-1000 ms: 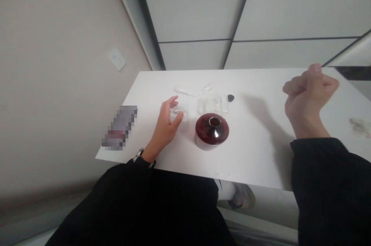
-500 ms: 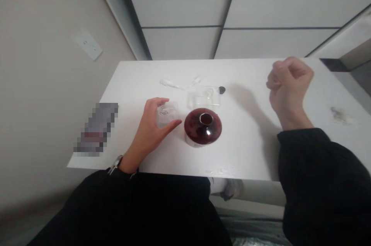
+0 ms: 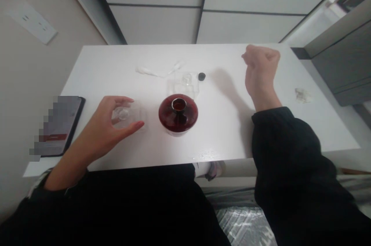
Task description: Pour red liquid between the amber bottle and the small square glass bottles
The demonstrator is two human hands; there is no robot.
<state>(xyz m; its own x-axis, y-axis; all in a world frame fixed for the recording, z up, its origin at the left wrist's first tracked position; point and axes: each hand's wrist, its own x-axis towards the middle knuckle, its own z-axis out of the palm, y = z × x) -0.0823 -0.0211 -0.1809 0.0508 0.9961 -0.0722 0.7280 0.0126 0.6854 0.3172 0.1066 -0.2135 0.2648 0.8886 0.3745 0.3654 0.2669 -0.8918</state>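
Note:
My left hand (image 3: 111,130) is curved round a small clear square bottle (image 3: 124,113), fingers at its far side and thumb at its near side. To the right of it stands a dark red round bottle (image 3: 171,119) with its open neck uncovered and red liquid visible inside. Behind that lies a clear square glass or plastic piece (image 3: 187,83), with a small black cap (image 3: 201,76) beside it. Raised over the right part of the table, my right hand (image 3: 262,72) is closed in a fist; whatever it may hold is hidden.
On the white table (image 3: 214,137), a white cable-like item (image 3: 153,72) lies at the back. A phone (image 3: 62,122), partly blurred out, rests at the left edge. A small crumpled pale item (image 3: 303,95) is at the far right. Cabinet panels (image 3: 156,25) rise behind.
The view has shifted, so things appear further left. My left hand and the clear bottle have moved left, away from the red bottle. My right hand stays raised and closed.

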